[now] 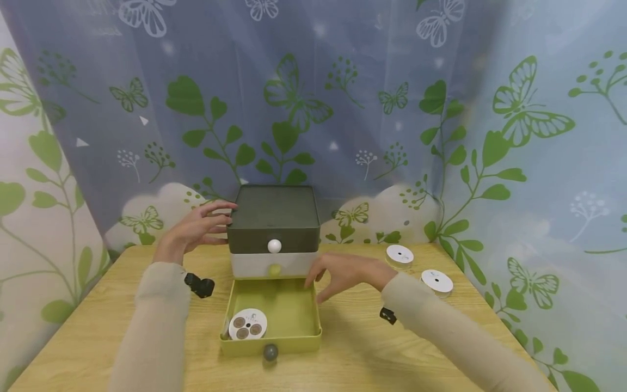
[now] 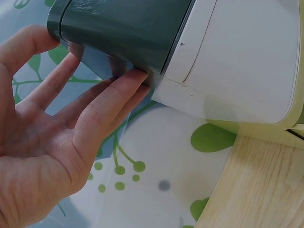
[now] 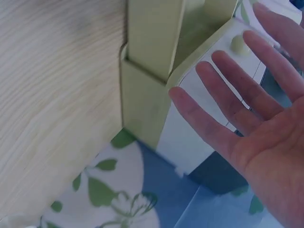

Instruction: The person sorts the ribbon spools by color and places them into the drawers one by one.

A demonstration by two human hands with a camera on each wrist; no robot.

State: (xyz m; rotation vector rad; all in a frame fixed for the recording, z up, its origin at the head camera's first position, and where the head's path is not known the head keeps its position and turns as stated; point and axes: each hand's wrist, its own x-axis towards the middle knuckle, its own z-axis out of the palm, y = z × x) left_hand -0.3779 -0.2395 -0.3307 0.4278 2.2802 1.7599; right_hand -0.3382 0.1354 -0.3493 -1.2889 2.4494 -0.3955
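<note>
A small three-tier drawer box [image 1: 276,209] stands on the table, dark green on top, white in the middle and yellow-green below. Its bottom drawer [image 1: 294,311] is pulled out toward me, with a round grey knob [image 1: 270,353] on its front. A white spool [image 1: 257,317] with brown round spots lies at the drawer's left front. My left hand [image 1: 198,226] rests its extended fingertips against the left side of the dark green tier. The right hand [image 1: 343,270] hovers over the drawer's right side by the white tier; its fingers are spread and hold nothing, as the right wrist view shows.
Two white-topped spools, one farther back [image 1: 399,255] and one nearer [image 1: 437,281], lie on the wooden table [image 1: 382,348] to the right. A curtain [image 1: 343,136] printed with leaves and butterflies hangs close behind the box and along both sides.
</note>
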